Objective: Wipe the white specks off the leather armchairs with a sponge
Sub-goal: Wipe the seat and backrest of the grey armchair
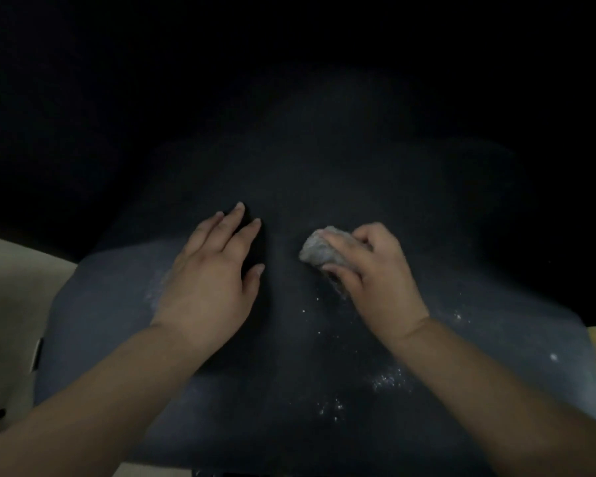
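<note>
On the dark leather armchair seat (289, 390), the flat, spread-fingered left hand (210, 284) braces while the right hand (375, 270) grips a grey crumpled sponge (320, 251), the scattered white specks (386, 376) lying nearer the person, wrist-side of it.

The dark leather armchair (289, 390) carries scattered white specks (387, 376) and a grey sponge (319, 251).

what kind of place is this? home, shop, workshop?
Probably an indoor living space, though the frame is too dark to be sure. Cues: a dark leather armchair dusted with white specks, pale floor beside it, and a right hand wiping with a sponge.
</note>
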The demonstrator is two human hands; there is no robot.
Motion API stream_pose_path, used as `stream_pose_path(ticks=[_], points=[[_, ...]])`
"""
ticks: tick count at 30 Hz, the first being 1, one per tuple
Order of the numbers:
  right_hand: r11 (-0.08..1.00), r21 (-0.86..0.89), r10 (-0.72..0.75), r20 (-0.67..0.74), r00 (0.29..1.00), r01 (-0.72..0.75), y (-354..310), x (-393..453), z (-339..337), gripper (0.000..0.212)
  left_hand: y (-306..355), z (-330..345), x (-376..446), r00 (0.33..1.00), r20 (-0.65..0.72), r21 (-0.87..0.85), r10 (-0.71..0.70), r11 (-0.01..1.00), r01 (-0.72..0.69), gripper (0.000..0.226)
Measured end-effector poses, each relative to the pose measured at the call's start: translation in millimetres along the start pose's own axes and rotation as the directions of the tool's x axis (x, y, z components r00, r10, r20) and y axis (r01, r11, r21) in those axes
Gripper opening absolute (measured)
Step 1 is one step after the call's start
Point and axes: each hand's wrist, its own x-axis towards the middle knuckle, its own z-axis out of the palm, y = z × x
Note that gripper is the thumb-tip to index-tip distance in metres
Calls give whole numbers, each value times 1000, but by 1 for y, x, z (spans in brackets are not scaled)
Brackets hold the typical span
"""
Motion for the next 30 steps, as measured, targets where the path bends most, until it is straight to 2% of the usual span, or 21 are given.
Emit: stream_pose_path(ticks=[2,4,6,9,11,15,18,19,22,25,26,28,30], points=[[999,-24,45,-89,995,-47,11,15,-5,38,-2,1,-2,1000,-3,8,3,1000,-3,60],[988,9,154,-169,974,-154,11,37,3,36,-2,2,-3,1000,-10,19,7,1000,-6,60],[975,94,217,-165,962,-204,-5,42,17,33,0,3,-4,1000,-12,15,2,1000,-2,60],[996,82,36,-53,998,-32,-24,9,28,40,3,3,-8,1000,-7,13,9,1000,-9,61],[999,45,-3,-6,1000,3,-19,-13,19,42,4,4,-14,1000,17,42,11,999,-11,63],[984,13,180,-192,965,-180,11,5,-1,34,2,5,-23,999,33,65,4,998,-6,65],[962,28,271,-192,943,-270,5,31,11,36,3,6,-25,1000,19,65,8,998,-10,66],[967,33,253,-172,952,-251,-5,30,20,36,3,5,-25,1000,14,63,3,998,-4,66],[997,39,65,-48,997,-63,-36,-11,38,37,2,4,-27,1000,4,57,-18,998,17,68],[1000,-7,-24,5,1000,24,-22,-46,17,42,-2,2,-33,1000,9,64,-21,998,20,69],[999,-32,13,-33,999,-14,-10,-45,9,39,-3,2,-36,1000,13,73,-13,997,12,69],[981,-21,183,-192,964,-191,9,-28,-1,31,-5,3,-41,1000,16,80,3,997,-5,69],[948,1,308,-235,922,-317,8,-14,6,32,-6,4,-45,1000,6,66,9,998,-9,68]])
